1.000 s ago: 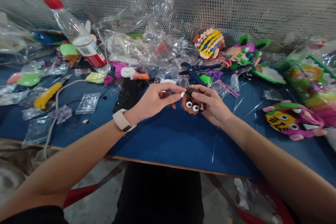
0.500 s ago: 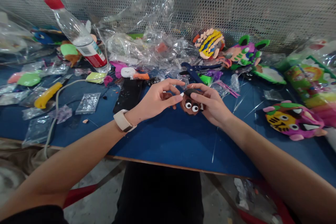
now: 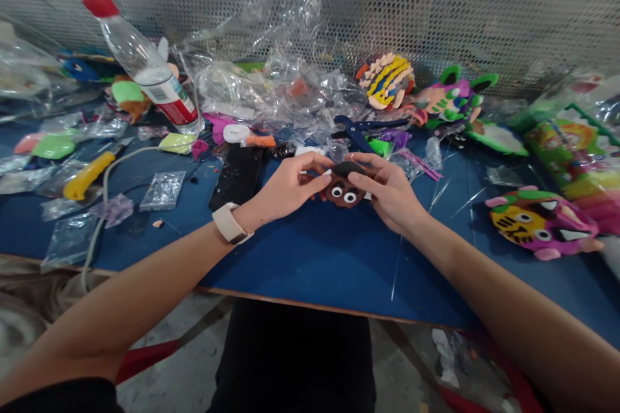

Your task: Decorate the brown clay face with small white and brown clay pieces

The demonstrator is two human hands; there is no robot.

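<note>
Both hands meet over the middle of the blue table (image 3: 314,258). My right hand (image 3: 392,193) holds a small brown foam face (image 3: 343,192) with two white googly eyes and a dark top. My left hand (image 3: 288,186), with a pale watch on the wrist, pinches the face's left edge, where a small white piece shows at my fingertips. The face sits low, just above the table surface.
A clear bottle with a red cap (image 3: 140,64) leans at the back left. Crumpled clear plastic (image 3: 271,84) is piled behind my hands. Blue scissors (image 3: 358,129), a yellow-handled knife (image 3: 87,174), finished foam masks (image 3: 542,222) and foam scraps lie around. A perforated metal screen backs the table.
The foam face has shifted slightly left and lower toward the table. My left fingers have closed in on its left edge with the white piece.
</note>
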